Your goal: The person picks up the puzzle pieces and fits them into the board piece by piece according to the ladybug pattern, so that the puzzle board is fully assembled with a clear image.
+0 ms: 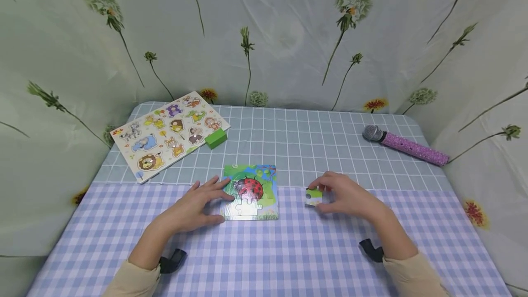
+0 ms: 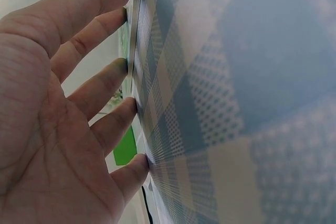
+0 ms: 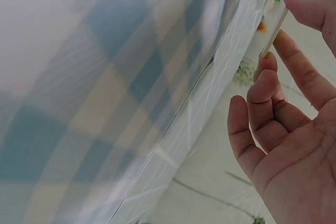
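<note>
A jigsaw puzzle with a red ladybug on green [image 1: 269, 200] lies near the middle of the table; a pale gap shows low in its picture. My left hand [image 1: 191, 206] rests at its left side, fingers spread, with fingertips and thumb touching its edge and surface. To the right of the puzzle, my right hand [image 1: 346, 196] pinches a green and white puzzle piece [image 1: 314, 197] between thumb and fingers. Seen edge-on in the right wrist view, that piece [image 3: 275, 34] is held off the cloth. The left wrist view shows the left palm and fingers [image 2: 97, 85] against the table.
At the back left lies an animal peg board [image 1: 165, 134], with a green block [image 1: 216, 138] by its right corner. A microphone with a glittery purple handle [image 1: 412, 147] lies at the back right. Behind the table hangs a flower-print curtain [image 1: 284, 35].
</note>
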### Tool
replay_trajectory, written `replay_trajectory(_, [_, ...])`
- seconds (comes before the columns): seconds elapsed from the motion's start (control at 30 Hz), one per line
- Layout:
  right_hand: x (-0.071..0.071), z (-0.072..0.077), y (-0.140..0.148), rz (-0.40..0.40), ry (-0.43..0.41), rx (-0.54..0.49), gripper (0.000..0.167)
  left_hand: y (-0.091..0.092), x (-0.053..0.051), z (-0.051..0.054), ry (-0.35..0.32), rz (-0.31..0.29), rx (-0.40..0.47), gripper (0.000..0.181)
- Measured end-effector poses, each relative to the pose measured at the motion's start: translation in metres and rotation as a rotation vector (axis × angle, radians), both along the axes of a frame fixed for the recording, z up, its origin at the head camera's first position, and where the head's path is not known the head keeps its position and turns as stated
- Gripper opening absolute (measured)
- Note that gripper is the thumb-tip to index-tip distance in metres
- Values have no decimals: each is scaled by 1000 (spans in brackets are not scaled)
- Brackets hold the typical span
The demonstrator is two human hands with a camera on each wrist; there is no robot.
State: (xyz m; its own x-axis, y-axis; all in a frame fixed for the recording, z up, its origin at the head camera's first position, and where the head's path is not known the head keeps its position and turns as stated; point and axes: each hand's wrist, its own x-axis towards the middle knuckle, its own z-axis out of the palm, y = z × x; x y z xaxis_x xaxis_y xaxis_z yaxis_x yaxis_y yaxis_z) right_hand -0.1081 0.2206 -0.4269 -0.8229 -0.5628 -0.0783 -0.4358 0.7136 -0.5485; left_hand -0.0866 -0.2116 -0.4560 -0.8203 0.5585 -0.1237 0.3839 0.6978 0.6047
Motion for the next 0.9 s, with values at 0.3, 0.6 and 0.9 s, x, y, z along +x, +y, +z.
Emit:
replay_trajectory(0.3, [-3, 0, -21, 41, 36, -3, 39, 0, 1, 0, -5, 6, -21, 47])
replay_trajectory(0.6, [-8, -1, -40, 81, 47, -13, 39, 1, 1, -1, -8, 6, -24, 47])
replay_trajectory(0.9, [-13, -3, -59, 126, 30, -19, 39, 0, 1, -1, -9, 7, -19, 47])
